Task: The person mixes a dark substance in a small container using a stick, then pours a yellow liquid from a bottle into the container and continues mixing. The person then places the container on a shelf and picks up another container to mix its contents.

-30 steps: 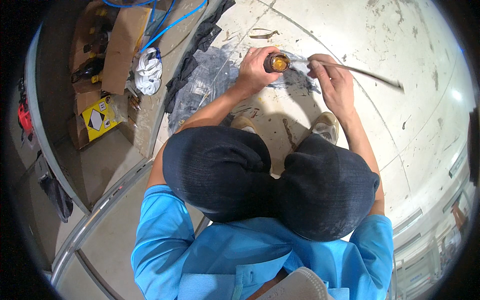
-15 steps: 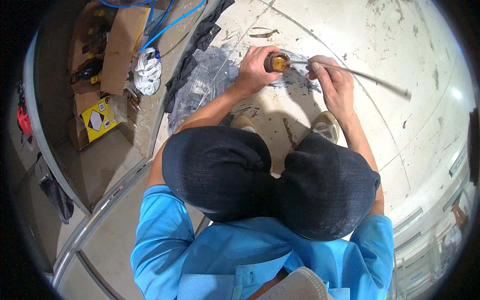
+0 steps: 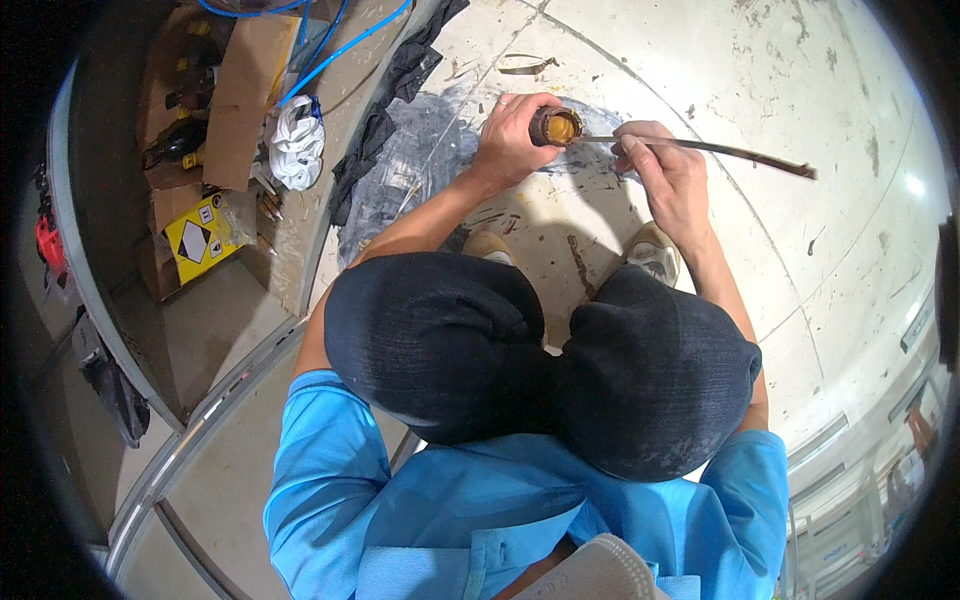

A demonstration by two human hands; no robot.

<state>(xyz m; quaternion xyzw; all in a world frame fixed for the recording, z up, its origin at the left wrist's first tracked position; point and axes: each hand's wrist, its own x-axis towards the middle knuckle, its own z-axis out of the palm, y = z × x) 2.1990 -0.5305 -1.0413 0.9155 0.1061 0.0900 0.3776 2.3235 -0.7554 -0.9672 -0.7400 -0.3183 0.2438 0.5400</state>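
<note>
My left hand (image 3: 508,138) is wrapped round a small dark brown jar (image 3: 541,124), tipped so that its round mouth points right and toward me. Yellow-brown material coats the inside of the jar. A long thin dark rod (image 3: 745,153) is pinched between the thumb and fingers of my right hand (image 3: 665,170). One end of the rod meets the rim of the jar's mouth; whether it goes inside, I cannot tell. The other end sticks out to the right, and it looks stained dark brown.
Under my hands, the pale floor (image 3: 740,90) is marked with dark smears. A flat dark scrap (image 3: 530,68) lies beyond the jar. At left, a shelf holds a torn cardboard box (image 3: 245,100), a white plastic bag (image 3: 296,145) and a yellow box (image 3: 203,237). Blue hoses (image 3: 345,55) run above.
The outer end of the rod has swung slightly away from me, up in the picture, and is sharper now. My right hand has shifted very little; the jar stays nearly still.
</note>
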